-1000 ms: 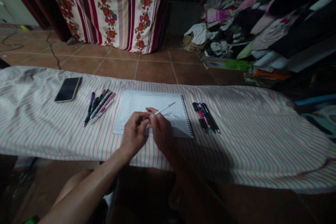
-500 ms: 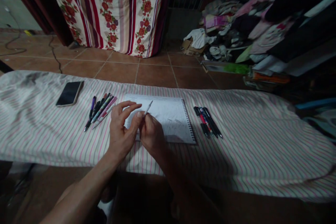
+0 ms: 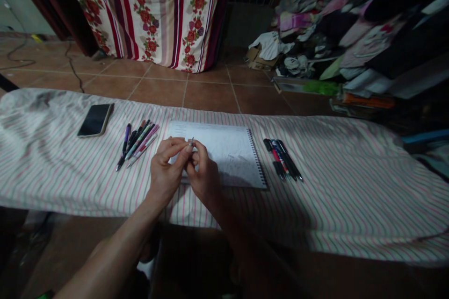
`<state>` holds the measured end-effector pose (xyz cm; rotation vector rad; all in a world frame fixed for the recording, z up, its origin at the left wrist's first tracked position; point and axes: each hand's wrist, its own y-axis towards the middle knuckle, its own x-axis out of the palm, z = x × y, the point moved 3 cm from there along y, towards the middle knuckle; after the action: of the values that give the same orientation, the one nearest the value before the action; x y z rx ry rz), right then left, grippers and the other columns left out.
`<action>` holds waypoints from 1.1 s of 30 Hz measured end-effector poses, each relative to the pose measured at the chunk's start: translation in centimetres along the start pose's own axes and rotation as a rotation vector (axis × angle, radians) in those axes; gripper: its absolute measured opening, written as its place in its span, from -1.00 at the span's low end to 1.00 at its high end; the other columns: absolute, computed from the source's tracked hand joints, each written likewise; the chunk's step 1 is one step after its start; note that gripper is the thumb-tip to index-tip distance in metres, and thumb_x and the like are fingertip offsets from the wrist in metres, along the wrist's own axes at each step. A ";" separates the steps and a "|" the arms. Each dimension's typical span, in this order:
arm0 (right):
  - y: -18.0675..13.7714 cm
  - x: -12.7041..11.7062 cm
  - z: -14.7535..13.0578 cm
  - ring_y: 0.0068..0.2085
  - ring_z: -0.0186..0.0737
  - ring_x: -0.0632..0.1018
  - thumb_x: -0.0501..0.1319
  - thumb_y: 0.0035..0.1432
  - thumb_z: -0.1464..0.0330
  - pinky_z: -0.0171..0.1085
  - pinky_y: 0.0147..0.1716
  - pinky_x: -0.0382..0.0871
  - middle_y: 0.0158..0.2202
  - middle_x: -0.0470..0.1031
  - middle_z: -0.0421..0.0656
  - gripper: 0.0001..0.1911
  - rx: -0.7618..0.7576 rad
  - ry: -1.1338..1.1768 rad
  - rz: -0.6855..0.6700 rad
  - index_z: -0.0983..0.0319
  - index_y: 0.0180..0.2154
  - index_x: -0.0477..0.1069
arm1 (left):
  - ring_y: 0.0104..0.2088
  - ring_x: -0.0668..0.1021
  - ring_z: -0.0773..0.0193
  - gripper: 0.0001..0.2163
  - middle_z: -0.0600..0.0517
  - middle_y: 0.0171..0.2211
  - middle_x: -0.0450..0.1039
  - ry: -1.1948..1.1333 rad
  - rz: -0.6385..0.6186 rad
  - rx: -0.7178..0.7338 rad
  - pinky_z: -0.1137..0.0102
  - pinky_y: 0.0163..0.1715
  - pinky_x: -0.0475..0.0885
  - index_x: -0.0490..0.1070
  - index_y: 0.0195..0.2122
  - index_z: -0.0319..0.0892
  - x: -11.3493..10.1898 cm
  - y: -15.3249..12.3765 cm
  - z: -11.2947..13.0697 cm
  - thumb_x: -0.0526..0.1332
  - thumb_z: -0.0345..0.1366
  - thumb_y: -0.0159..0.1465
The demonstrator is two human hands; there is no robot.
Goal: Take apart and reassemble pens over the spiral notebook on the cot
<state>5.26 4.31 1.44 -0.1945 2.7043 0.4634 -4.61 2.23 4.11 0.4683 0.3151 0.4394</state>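
My left hand (image 3: 167,166) and my right hand (image 3: 202,168) meet over the left part of a spiral notebook (image 3: 224,142). Between their fingertips is a pen (image 3: 191,141), of which only the narrow tip shows, pointing up and away from me. The rest of its body is hidden by the fingers. Thumb and fingers of my left hand pinch close to that tip, while my right hand is closed around the pen lower down. The notebook lies open on a white page with faint marks, its wire binding on the right.
Left of the notebook lies a bunch of several pens (image 3: 138,144), with a phone (image 3: 94,120) farther left. More pens (image 3: 283,160) lie to the right. All rest on a striped cloth (image 3: 351,173). Beyond are a tiled floor (image 3: 210,91), a flowered curtain (image 3: 164,14) and piled clothes (image 3: 301,37).
My left fingers have closed in from spread to a pinch at the pen's tip. Less of the pen shows now, and it stands more upright. The whole view has shifted slightly.
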 end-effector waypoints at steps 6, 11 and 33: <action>-0.1 -0.9 -0.3 -0.39 -0.33 0.50 0.12 0.08 0.41 -0.36 -0.44 0.37 -0.15 0.51 -0.10 -0.46 -0.151 0.079 -0.087 0.22 0.12 0.13 | -0.27 0.53 0.25 -0.87 0.02 -0.33 0.53 -0.120 0.011 -0.094 0.33 -0.19 0.40 0.54 -0.33 -0.14 -1.1 -0.4 -1.0 0.21 -0.26 0.20; 0.7 -2.7 -1.3 -0.31 -0.32 0.49 0.05 0.19 0.34 -0.37 -0.43 0.39 -0.19 0.45 -0.09 -0.66 -0.142 0.162 0.047 0.22 0.00 0.33 | -0.28 0.52 0.26 -0.86 0.02 -0.35 0.52 -0.099 -0.035 -0.056 0.34 -0.21 0.39 0.52 -0.32 -0.16 -1.1 -0.4 -0.6 0.19 -0.27 0.22; 0.0 -2.7 -2.4 -0.36 -0.32 0.47 0.18 0.10 0.41 -0.32 -0.36 0.40 -0.34 0.40 -0.16 -0.88 -0.283 0.008 0.224 0.20 -0.39 0.50 | -0.14 0.48 0.17 -0.75 -0.08 -0.19 0.47 0.094 -0.355 -0.026 0.28 -0.10 0.36 0.40 -0.14 -0.21 -0.6 -2.6 -1.7 0.04 -0.21 0.28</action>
<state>6.92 3.69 4.60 0.0324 2.6695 0.9141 -4.94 0.47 1.49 0.3569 0.4734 0.1193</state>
